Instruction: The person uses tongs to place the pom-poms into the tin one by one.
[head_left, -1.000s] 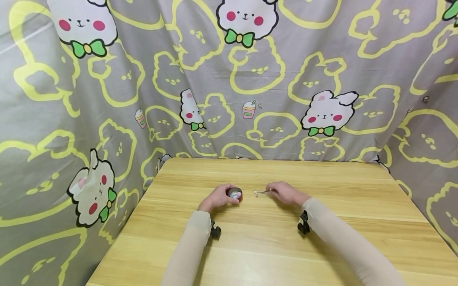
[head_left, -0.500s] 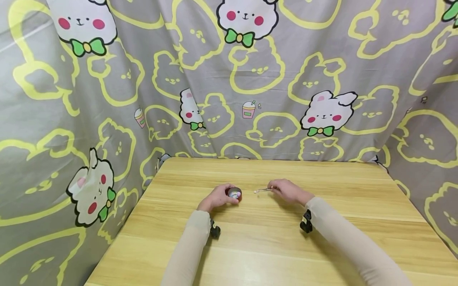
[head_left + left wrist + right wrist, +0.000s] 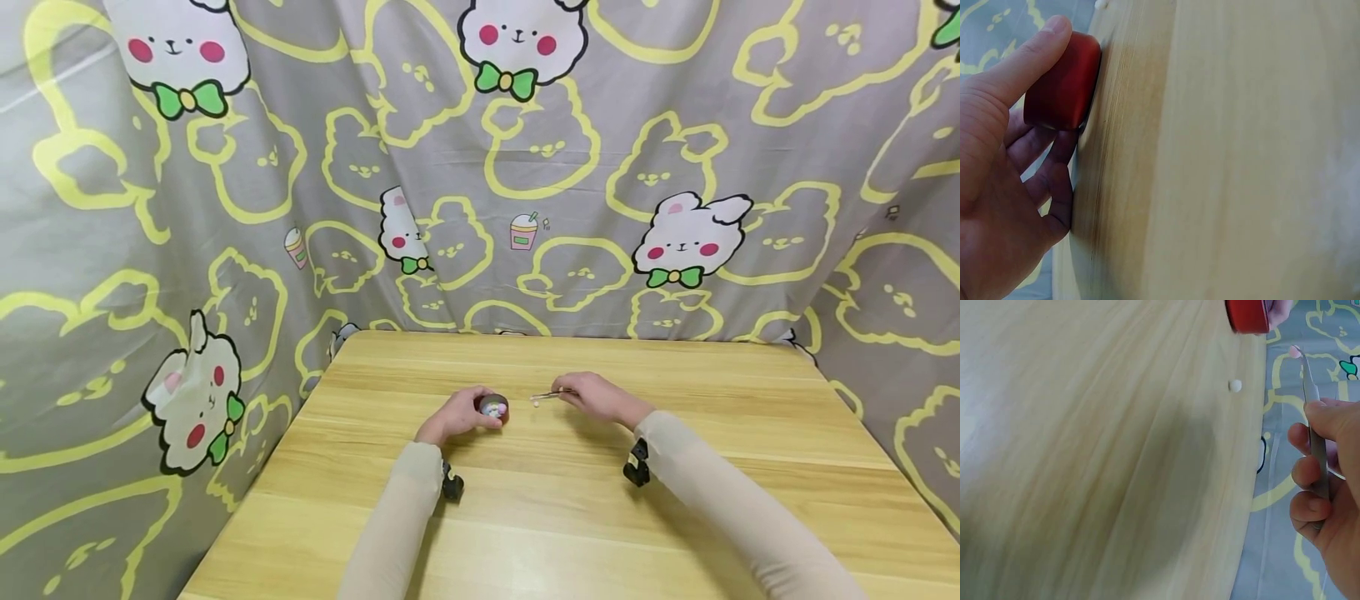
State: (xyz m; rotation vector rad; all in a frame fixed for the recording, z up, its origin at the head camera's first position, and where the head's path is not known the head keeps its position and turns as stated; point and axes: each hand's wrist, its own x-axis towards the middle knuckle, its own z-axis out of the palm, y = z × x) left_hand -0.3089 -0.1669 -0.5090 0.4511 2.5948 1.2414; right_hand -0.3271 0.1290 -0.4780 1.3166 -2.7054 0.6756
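Note:
My left hand (image 3: pixel 459 412) grips a small round red tin (image 3: pixel 1063 84), thumb on one side and fingers on the other. Colourful small pieces show in the tin's top in the head view. My right hand (image 3: pixel 596 396) holds metal tweezers (image 3: pixel 1312 394) that point left toward the tin. At the tweezers' tips is a small pinkish bead (image 3: pixel 1295 352). A white bead (image 3: pixel 1235 385) lies on the table just below the tips, between the two hands.
The wooden table (image 3: pixel 517 517) reaches back to a grey patterned curtain (image 3: pixel 450 167), which also hangs at both sides. A black wrist camera (image 3: pixel 452 482) sits on the left wrist and another black camera (image 3: pixel 637 464) on the right.
My right hand shifted slightly right, then back left, and the tweezers' tips now sit a little farther back, apart from the white bead. My left hand and the tin stay in place.

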